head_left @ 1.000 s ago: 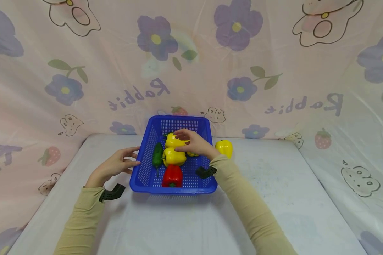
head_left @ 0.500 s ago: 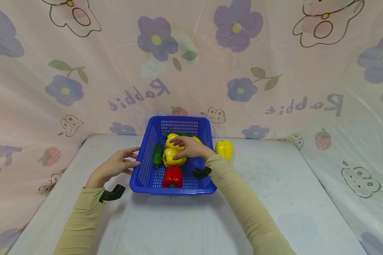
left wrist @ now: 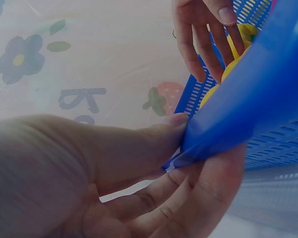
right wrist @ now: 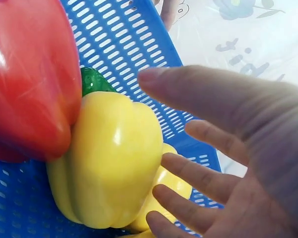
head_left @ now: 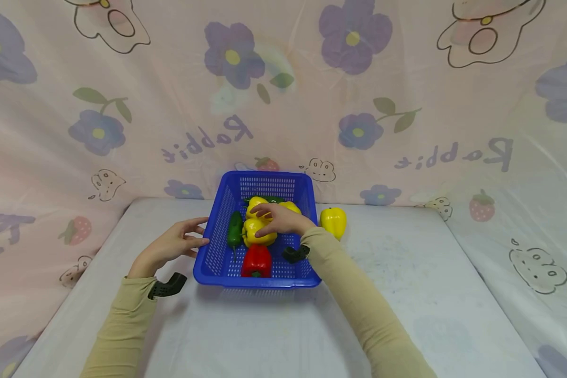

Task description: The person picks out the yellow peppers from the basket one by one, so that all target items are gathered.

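Note:
My left hand (head_left: 170, 245) pinches the left rim of the blue plastic basket (head_left: 255, 283); in the left wrist view the thumb lies over the rim (left wrist: 213, 134) and the fingers curl beneath it. Inside the basket my right hand (head_left: 283, 219) hovers with spread fingers over the yellow bell peppers (head_left: 252, 231), holding nothing. In the right wrist view, a yellow bell pepper (right wrist: 107, 158) lies just beyond the fingertips, next to a red bell pepper (right wrist: 30, 74). A long green pepper (head_left: 234, 231) lies along the left wall. Another green one (head_left: 275, 199) is partly hidden at the back.
One yellow bell pepper (head_left: 333, 221) stands on the white table (head_left: 397, 273), just right of the basket. A patterned cloth (head_left: 283, 115) hangs behind the table. Each wrist carries a black mount (head_left: 169, 286).
My right hand has shifted slightly nearer and lower over the yellow bell peppers, uncovering a green pepper at the back. My left hand has stayed at the basket's rim.

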A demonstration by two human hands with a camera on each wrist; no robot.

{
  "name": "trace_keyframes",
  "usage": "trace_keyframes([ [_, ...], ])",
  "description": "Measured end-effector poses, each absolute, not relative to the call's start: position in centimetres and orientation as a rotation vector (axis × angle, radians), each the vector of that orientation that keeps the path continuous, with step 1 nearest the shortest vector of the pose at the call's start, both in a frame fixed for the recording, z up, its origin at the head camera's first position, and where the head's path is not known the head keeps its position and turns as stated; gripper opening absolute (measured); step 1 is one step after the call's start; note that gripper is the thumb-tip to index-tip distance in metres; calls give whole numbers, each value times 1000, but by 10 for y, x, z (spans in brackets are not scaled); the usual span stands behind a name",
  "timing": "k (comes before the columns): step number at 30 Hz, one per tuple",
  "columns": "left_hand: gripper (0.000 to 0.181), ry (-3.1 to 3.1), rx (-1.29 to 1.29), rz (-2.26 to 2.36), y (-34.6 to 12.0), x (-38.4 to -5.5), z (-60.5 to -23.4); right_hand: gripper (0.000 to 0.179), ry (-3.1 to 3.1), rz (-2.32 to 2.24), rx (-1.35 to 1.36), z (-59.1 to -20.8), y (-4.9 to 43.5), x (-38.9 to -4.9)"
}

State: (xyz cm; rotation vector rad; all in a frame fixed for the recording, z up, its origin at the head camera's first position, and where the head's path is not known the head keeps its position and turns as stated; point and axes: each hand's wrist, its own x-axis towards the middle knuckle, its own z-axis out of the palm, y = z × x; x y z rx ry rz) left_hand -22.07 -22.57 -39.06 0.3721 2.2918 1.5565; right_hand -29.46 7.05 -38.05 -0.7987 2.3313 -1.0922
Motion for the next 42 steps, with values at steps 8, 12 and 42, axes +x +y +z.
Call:
trace_keyframes([
  [8,68,2294,367,1553,-225,-220,-390,58,2332,-1039,-776,-382,70,-296],
  [12,68,2300,362,1546,-226,-219,-390,57,2328,-1003,-766,-383,70,-296],
  [42,67,2302,355,1560,-226,-218,-391,60,2515,-757,-765,-383,69,-299],
])
